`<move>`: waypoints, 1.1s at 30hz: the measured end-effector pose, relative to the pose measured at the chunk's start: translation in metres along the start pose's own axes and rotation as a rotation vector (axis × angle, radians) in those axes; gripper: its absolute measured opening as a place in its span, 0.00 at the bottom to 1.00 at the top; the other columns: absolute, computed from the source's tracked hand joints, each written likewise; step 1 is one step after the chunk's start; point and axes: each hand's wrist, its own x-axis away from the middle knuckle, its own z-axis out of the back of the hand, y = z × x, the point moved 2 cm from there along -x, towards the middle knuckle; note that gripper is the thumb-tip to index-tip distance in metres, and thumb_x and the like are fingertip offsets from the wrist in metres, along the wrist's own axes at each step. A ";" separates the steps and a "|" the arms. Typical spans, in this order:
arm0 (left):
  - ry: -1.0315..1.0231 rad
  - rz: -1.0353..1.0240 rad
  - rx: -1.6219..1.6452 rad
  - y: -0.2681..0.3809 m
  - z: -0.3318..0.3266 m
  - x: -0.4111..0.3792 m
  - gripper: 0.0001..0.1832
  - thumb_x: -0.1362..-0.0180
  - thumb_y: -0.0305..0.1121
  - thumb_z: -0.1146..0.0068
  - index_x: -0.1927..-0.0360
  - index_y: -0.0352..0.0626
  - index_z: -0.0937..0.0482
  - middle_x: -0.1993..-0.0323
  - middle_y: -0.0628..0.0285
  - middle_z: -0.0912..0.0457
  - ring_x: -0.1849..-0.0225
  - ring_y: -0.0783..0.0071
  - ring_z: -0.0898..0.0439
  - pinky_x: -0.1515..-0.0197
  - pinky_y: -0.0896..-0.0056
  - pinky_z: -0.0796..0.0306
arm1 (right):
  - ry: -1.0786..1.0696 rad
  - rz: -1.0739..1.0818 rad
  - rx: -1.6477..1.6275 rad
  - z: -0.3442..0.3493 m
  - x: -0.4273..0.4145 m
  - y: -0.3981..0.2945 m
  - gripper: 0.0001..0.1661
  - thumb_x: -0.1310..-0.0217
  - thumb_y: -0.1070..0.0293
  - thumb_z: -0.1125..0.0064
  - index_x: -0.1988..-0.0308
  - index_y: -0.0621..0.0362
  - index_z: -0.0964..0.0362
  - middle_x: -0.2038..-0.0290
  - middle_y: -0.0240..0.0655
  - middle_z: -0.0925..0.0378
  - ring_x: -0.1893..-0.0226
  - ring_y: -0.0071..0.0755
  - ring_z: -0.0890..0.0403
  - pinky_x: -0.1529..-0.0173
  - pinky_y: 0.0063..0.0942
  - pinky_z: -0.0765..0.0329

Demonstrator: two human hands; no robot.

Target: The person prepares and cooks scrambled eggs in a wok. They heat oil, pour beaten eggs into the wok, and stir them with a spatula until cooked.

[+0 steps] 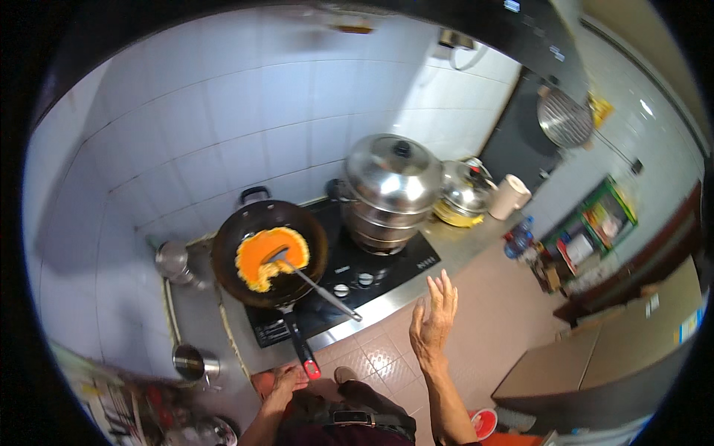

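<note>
A dark wok (226, 273) rests on the left of a black gas hob (351, 284). Orange beaten egg (256, 248) spreads in it, pale and set around the rim. A spatula (323, 291) leans in the wok, its blade in the egg and its grey handle over the hob's front edge. My left hand (288, 380) is low beside the red-tipped end of the wok handle (301, 345); whether it touches the handle is unclear. My right hand (435, 320) is raised in front of the counter, fingers extended, holding nothing.
A tall steel steamer (390, 189) stands on the right burner. Beyond it are a lidded pot (466, 192) and a paper roll (510, 197). A steel mug (192, 362) and a glass jar (172, 259) stand at left. Cardboard boxes (608, 345) are at right.
</note>
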 end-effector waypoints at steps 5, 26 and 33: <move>-0.069 -0.085 0.117 0.007 0.009 0.039 0.16 0.30 0.40 0.40 0.46 0.41 0.22 0.58 0.54 0.14 0.62 0.63 0.13 0.59 0.59 0.15 | -0.253 0.152 -0.031 -0.048 0.004 -0.017 0.24 0.35 0.74 0.37 0.40 0.60 0.26 0.34 0.49 0.28 0.36 0.57 0.26 0.31 0.49 0.31; -0.223 -0.341 0.130 0.083 -0.014 0.133 0.28 0.23 0.52 0.53 0.44 0.33 0.22 0.54 0.54 0.15 0.54 0.65 0.13 0.52 0.63 0.17 | -0.606 0.249 0.012 -0.125 0.010 -0.053 0.23 0.28 0.62 0.43 0.38 0.54 0.28 0.67 0.51 0.15 0.70 0.59 0.14 0.65 0.55 0.20; -0.216 -0.349 0.153 0.086 -0.006 0.138 0.28 0.23 0.53 0.52 0.44 0.34 0.22 0.54 0.54 0.15 0.53 0.66 0.14 0.51 0.64 0.18 | -0.629 0.034 0.024 -0.152 -0.006 -0.062 0.19 0.27 0.59 0.47 0.45 0.59 0.24 0.70 0.52 0.16 0.69 0.61 0.14 0.62 0.53 0.21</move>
